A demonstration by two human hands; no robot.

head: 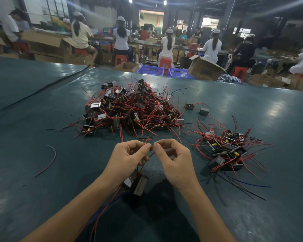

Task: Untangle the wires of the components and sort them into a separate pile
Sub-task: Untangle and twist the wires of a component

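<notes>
I can read no text, label, brand or number in my head view. At about one o'clock, past the far edge of the table (42, 119), a tilted cardboard box (205, 69) carries a dark printed mark on its side, too blurred to make out. The components (129, 105) heaped at twelve o'clock are too small to show any lettering.

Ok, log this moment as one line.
untangling | left hand pinches red wire | right hand pinches wire end | component below hands | sorted pile right
</notes>
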